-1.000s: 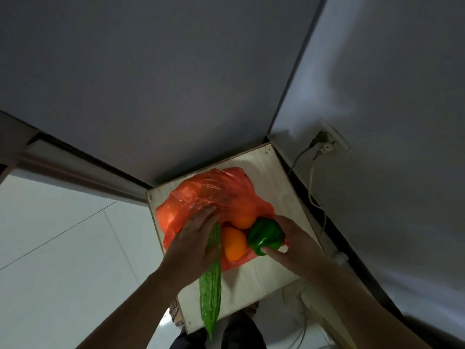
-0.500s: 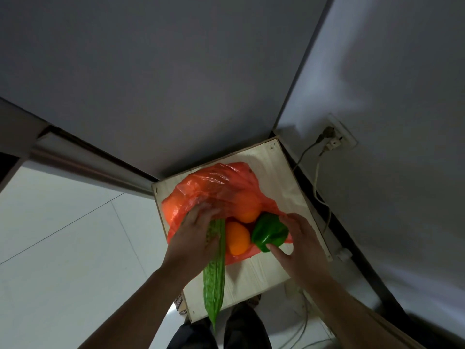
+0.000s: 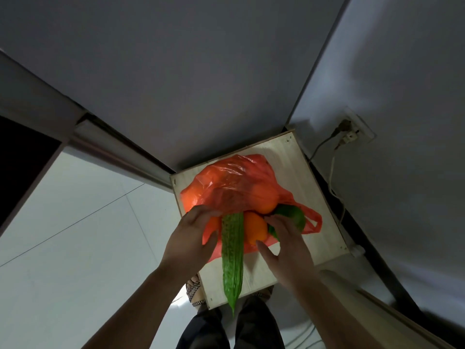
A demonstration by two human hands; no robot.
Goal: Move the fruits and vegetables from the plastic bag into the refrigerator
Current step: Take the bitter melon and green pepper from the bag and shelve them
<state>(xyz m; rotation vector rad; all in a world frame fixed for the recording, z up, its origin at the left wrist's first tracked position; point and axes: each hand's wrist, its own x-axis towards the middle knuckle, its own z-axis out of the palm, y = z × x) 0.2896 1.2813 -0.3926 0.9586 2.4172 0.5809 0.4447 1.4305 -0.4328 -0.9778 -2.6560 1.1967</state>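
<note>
Head view, only cam I've got. Red bag (image 3: 234, 182) lies on a small wooden table (image 3: 319, 222), pushed into the wall corner, mouth facing near. Gourd (image 3: 232, 250) sticks out of the mouth, long and bumpy; its tip hangs past the table's near edge, far end under the plastic. Just right of it an orange (image 3: 255, 229) sits at the mouth, a second orange (image 3: 264, 197) farther in under the film. Green pepper (image 3: 293, 217) is at the right of the mouth, partly hidden by fingers, next to the bag handle.

Left hand (image 3: 191, 238) is on the bag's near-left edge, fingers curled onto the plastic, thumb beside the gourd. Looks like a loose hold on the bag; can't tell how firm.

Right hand (image 3: 284, 245) is spread open, fingers lying over the pepper, thumb near the orange. Touching, not closed on anything I can see.

Wall socket (image 3: 352, 133) with cables on the right wall. No fridge in frame.
</note>
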